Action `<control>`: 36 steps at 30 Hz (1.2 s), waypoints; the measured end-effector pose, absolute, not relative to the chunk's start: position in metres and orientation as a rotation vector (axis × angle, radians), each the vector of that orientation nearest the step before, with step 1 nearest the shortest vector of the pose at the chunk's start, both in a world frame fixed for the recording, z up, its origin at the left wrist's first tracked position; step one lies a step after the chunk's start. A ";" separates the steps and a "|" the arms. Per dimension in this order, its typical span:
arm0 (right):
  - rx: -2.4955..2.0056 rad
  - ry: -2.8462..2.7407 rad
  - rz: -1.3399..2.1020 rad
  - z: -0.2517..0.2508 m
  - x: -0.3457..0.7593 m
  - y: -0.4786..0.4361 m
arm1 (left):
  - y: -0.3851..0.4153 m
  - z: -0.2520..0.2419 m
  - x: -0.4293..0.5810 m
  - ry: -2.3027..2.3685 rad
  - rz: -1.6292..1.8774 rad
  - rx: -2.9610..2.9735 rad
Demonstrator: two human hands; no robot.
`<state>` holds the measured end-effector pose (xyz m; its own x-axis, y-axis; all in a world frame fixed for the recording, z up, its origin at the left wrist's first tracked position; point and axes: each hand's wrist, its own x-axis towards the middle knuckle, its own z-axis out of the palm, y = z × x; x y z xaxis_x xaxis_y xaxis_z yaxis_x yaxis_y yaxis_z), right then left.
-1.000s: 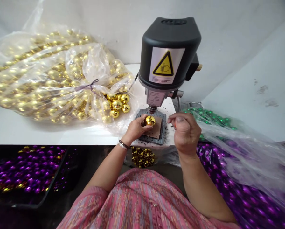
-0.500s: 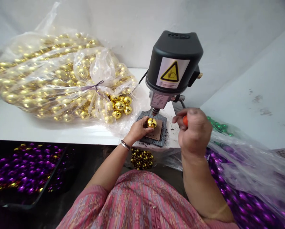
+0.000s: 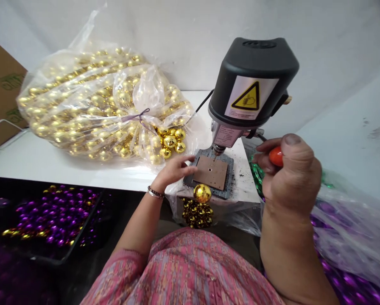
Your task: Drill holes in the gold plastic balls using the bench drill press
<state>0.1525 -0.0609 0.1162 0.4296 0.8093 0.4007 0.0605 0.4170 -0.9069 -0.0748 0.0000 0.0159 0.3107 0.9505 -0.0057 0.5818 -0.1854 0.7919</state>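
Note:
A small black bench drill [image 3: 255, 82] stands on a white table [image 3: 50, 163], its bit over a brown pad on a grey base plate [image 3: 213, 173]. My right hand [image 3: 290, 173] is closed around the drill's orange lever knob [image 3: 275, 156]. My left hand [image 3: 174, 168] lies at the base plate's left edge with fingers spread and nothing in it. A single gold ball [image 3: 202, 193] is in the air just off the plate's front edge, above a pile of gold balls [image 3: 197, 213] in a bag below the table.
A large clear bag of gold balls [image 3: 97, 103] lies on the table to the left, spilling a few by the drill. A black tray of purple balls [image 3: 51, 214] sits lower left. Bags of purple [image 3: 352, 279] and green balls lie right. A cardboard box [image 3: 1, 91] is far left.
My left hand let go of the gold ball it held under the bit; the ball now drops off the plate's front. My right hand raised the lever knob. The view shifted left.

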 end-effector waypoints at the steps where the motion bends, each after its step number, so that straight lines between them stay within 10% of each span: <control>1: -1.053 -1.029 0.592 0.116 0.153 -0.061 | 0.008 0.017 -0.078 1.527 0.782 1.862; 13: -1.047 -1.083 0.582 0.109 0.157 -0.063 | 0.065 0.038 -0.096 2.208 0.403 1.957; 23: -1.021 -1.115 0.519 0.102 0.157 -0.059 | 0.015 0.023 -0.068 1.069 0.865 0.989; 36: -1.095 -1.311 0.420 0.143 0.170 -0.043 | 0.008 0.005 -0.023 1.272 0.711 1.452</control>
